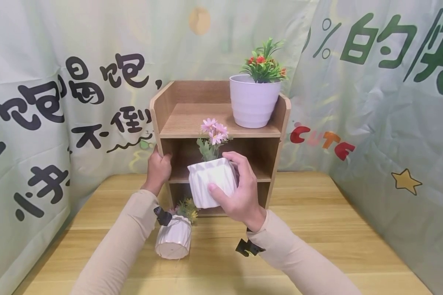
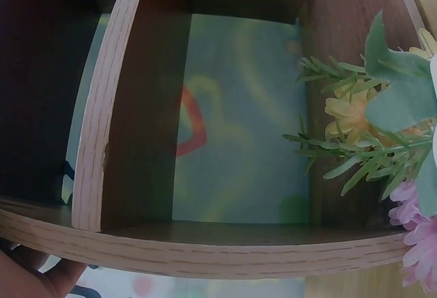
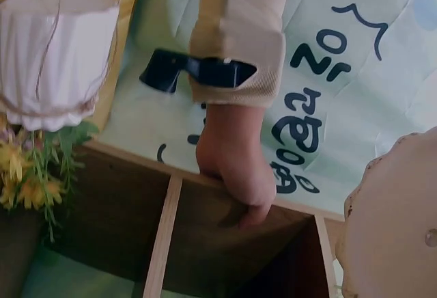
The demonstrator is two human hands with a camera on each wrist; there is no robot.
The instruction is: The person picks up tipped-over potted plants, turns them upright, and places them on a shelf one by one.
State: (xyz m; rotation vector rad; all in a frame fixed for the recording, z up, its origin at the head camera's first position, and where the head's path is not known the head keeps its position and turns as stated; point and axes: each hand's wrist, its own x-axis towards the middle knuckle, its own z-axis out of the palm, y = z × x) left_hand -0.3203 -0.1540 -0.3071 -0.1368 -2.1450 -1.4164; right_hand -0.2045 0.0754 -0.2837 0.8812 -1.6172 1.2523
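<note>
A small wooden shelf stands on the table. My left hand grips the edge of its left side panel, thumb at the front; the right wrist view also catches this left hand. In front of the middle compartment my right hand holds a white fluted flowerpot with pink flowers, tilted a little, the thumb across its front. Below my left wrist a second white pot lies on its side, base towards me, its yellow flowers pointing at the lowest compartment.
On the shelf's top board, at the right, stands a larger white pot with red flowers and green leaves. Printed cloth hangs behind and at both sides. Bare wooden table extends to the right of the shelf.
</note>
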